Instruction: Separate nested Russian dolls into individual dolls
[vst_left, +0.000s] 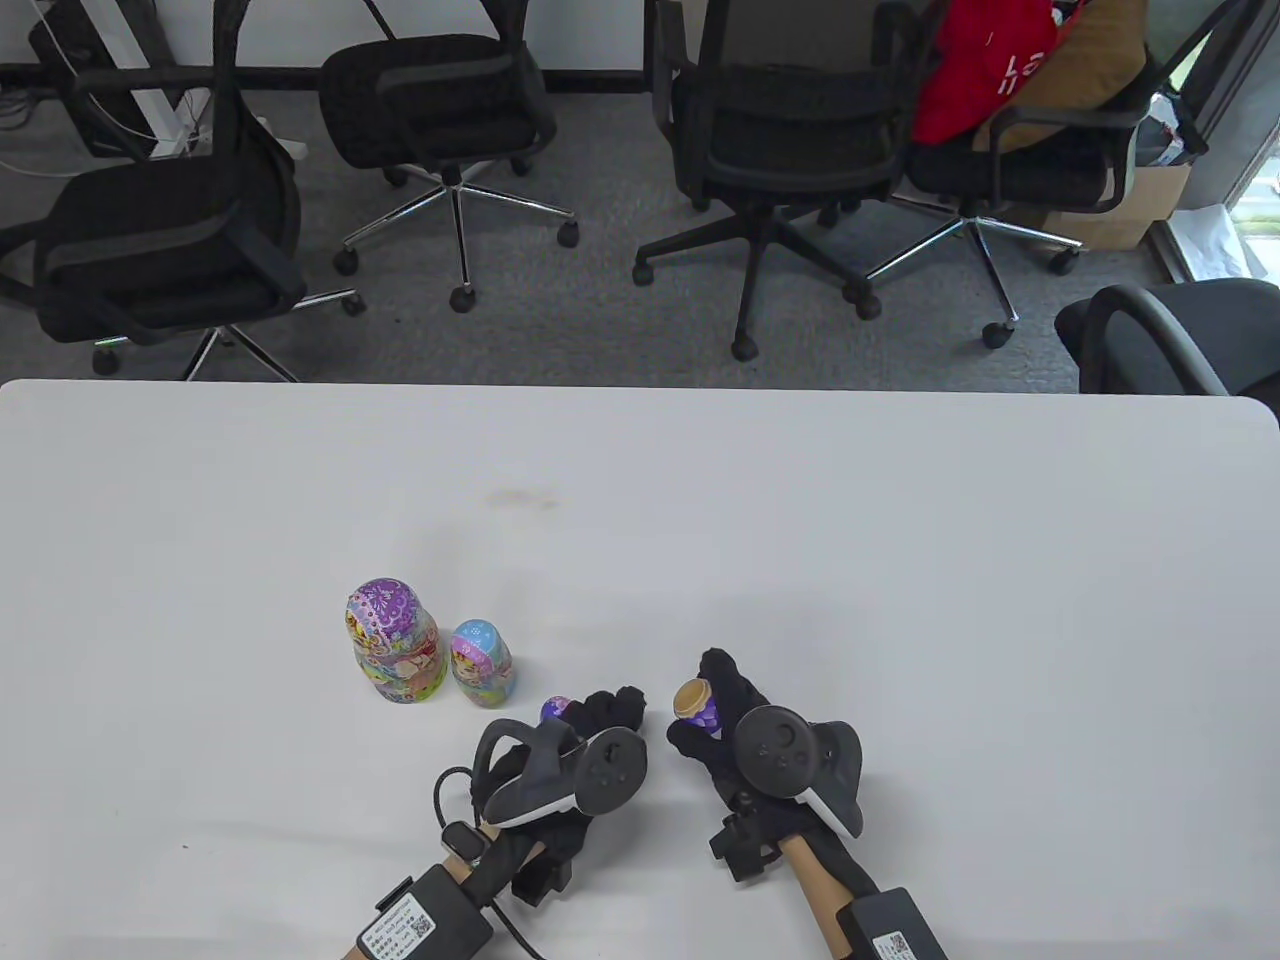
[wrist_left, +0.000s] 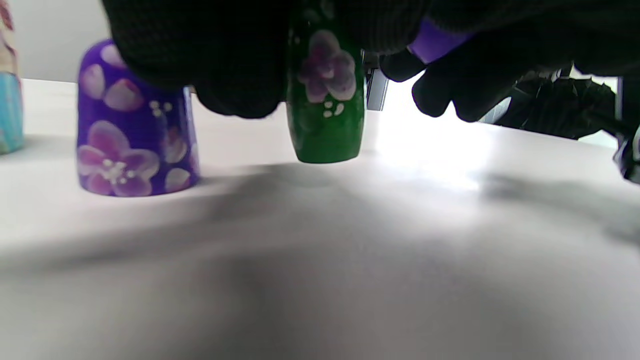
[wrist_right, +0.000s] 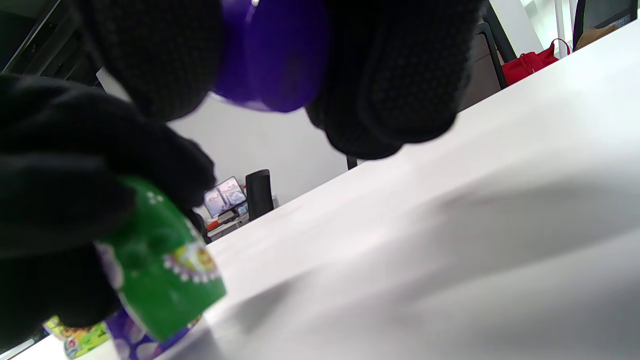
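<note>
Here the left hand (vst_left: 590, 745) holds the green doll (wrist_left: 325, 95) upright, base (wrist_left: 327, 155) on table (vst_left: 900, 560)

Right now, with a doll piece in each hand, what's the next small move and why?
Probably set the purple top half in the right hand down on the table; the left hand grips the green doll, which may still need opening.

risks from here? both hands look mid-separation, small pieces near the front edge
1. The left hand holds the green doll just above the table, next to a purple doll piece; setting it down could knock that piece over.
2. The right hand holds a purple half open end up in a fingertip grip; being small and rounded, it could slip and roll.
3. The two finished dolls stand close by the left hand and could be bumped.
</note>
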